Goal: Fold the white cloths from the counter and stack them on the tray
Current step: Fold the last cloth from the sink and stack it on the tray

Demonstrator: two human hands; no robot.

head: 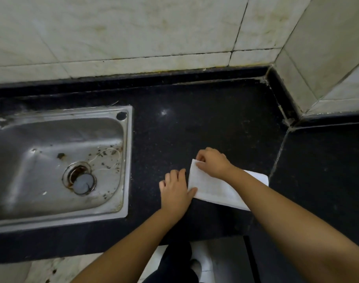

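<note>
Left hand (175, 189) flat on the dark bench (215, 123), fingers relaxed, thumb touching the near-left corner of white cloth (213, 189). Cloth flat, long axis running from far-left to near-right. Right hand (212, 162) pinching its far-left corner. Steel sink (125, 160) well left.

Matt white cloth (213, 190), glossy speckled stone counter (205, 123), scuffed steel sink (52, 160)

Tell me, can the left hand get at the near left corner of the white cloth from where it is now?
Probably yes. The left hand lies flat on the counter with its thumb already touching the white cloth at that corner; nothing lies between. The right hand pinches the far corner, clear of it.
</note>
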